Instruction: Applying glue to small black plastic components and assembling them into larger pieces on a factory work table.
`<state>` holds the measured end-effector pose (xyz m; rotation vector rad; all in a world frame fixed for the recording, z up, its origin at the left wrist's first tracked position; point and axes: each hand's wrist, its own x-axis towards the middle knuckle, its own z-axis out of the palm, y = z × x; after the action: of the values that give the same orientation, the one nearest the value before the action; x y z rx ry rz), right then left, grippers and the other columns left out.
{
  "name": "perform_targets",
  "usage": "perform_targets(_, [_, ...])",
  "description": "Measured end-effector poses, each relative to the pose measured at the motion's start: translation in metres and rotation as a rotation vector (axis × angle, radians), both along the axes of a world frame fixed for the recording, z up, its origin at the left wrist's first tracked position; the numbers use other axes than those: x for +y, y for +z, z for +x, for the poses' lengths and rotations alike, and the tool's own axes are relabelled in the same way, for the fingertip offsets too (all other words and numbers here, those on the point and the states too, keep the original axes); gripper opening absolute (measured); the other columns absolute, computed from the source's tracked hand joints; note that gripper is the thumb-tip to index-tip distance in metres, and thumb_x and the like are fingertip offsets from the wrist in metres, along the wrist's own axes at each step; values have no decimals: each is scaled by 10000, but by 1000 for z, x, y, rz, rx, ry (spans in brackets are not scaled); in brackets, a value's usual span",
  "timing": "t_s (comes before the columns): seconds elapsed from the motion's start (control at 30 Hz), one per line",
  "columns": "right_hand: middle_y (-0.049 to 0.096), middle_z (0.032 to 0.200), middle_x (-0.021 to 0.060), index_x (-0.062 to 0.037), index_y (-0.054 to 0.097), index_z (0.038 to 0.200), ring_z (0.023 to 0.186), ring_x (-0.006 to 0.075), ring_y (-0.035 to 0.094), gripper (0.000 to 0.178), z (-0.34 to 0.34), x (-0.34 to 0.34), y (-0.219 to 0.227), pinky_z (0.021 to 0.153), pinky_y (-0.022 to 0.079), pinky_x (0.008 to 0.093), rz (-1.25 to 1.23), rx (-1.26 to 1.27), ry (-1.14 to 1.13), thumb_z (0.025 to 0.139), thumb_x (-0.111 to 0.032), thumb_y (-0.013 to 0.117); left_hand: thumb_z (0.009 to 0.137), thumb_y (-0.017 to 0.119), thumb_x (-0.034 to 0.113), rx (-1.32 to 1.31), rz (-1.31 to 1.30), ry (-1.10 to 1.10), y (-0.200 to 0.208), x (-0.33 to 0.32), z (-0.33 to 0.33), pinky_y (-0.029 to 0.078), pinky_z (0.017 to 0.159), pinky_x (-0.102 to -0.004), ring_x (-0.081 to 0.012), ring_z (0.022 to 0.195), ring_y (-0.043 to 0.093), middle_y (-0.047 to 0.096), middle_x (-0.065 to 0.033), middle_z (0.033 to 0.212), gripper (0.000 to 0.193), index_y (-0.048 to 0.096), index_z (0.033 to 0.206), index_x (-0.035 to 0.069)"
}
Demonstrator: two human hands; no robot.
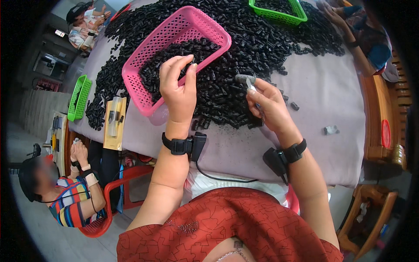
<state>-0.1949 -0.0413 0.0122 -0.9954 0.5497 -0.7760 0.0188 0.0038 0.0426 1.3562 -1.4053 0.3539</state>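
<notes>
Above the near side of a pink plastic basket point(137, 94), my left hand point(178, 89) has its thumb and forefinger nearly together, with a small black piece point(191, 63) showing between the tips. Many similar short black pieces lie in the basket. My right hand point(271, 105) is closed around a thin, silvery tool point(261, 112), mostly hidden by the fingers. A dusty grey wrapping point(244, 79) covers its forefinger tip, over the edge of a large heap of black pieces point(227, 98).
A grey cloth point(323, 91) covers the table. One green basket point(301, 17) stands at the far side, another point(80, 98) at the left. A yellow envelope point(111, 135) bears a clear tube point(114, 115). A crumpled clear scrap point(331, 130) lies right. Other people sit around the table.
</notes>
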Motion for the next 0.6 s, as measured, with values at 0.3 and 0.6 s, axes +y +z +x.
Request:
perform_targets(0.3, [516, 704, -23, -9, 575, 1054, 538, 29, 443, 164, 0, 1, -2, 432, 315, 175, -31, 10, -39, 941, -128, 567, 784, 701, 31, 117, 705, -586, -20, 0, -29, 450, 641, -234, -108, 751, 556, 595, -37, 968, 299, 662, 1080, 36])
perform_targets(0.6, [537, 766, -15, 12, 556, 1164, 602, 22, 473, 270, -3, -2, -7, 454, 352, 155, -57, 30, -21, 941, -140, 563, 742, 730, 115, -72, 641, -511, -28, -4, -33, 482, 838, -384, -298, 964, 588, 602, -100, 950, 239, 678, 967, 52])
